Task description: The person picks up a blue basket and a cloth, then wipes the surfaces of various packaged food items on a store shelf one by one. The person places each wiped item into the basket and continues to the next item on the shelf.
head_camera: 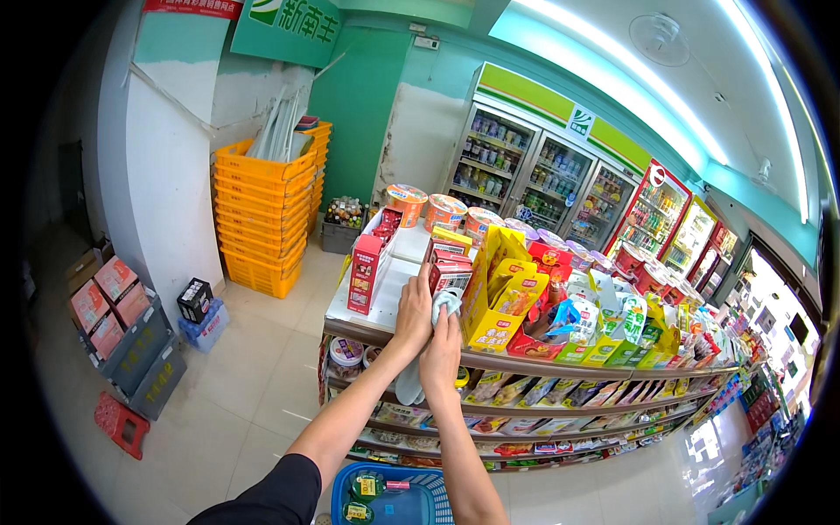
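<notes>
Both hands are at the top shelf of a store gondola (387,332). My left hand (413,308) rests against the left side of small red boxes (448,272); whether its fingers grip them is hard to tell. Just right of it, my right hand (443,348) holds a light grey-green cloth (411,384) whose top bunches at the fingertips against the boxes' lower front. The cloth hangs down between the wrists. A red display carton (363,275) with red packets stands to the left. To the right is a yellow display box of snack pouches (489,315).
Instant noodle tubs (446,211) line the shelf's back. Below stands a blue plastic basket (430,489) with green containers. Stacked orange crates (262,223), a red stool (121,423) and grey bins (147,367) are on the left; drinks fridges (512,157) stand behind.
</notes>
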A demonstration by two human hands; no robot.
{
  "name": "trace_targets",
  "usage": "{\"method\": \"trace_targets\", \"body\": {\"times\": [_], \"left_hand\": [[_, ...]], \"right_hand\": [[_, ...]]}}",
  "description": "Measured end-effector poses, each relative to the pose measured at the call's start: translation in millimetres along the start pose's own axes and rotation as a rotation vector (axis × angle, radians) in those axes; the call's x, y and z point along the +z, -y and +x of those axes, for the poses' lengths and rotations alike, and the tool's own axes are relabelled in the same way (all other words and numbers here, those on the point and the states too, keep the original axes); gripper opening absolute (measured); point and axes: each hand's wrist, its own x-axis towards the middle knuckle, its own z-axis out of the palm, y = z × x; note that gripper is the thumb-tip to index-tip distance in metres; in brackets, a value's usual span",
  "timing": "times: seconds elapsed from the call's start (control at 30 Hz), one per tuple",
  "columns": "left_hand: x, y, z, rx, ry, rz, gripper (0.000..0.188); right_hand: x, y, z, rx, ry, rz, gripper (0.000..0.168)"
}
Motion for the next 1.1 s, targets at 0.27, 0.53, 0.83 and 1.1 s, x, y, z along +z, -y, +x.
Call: {"method": "trace_targets", "body": {"times": [0.27, 0.53, 0.83, 1.1], "left_hand": [[-29, -25, -24, 0.046, -0.046, -0.173, 0.042], [-82, -76, -91, -0.021, -0.027, -0.185, 0.041], [-103, -87, -144, -0.224, 0.131, -0.09, 0.051], [-110, -88, -170, -0.194, 0.127, -0.001, 0.052]], "right_hand": [[-58, 39, -13, -0.047, -0.215, 0.073, 0.055], [-99, 55, -21, -0.183, -0.233, -0.114, 0.054], [-89, 73, -83, -0.203, -0.137, -0.047, 0.053], [-97, 69, -105, -0.125, -0.118, 0.001, 0.053]]}}
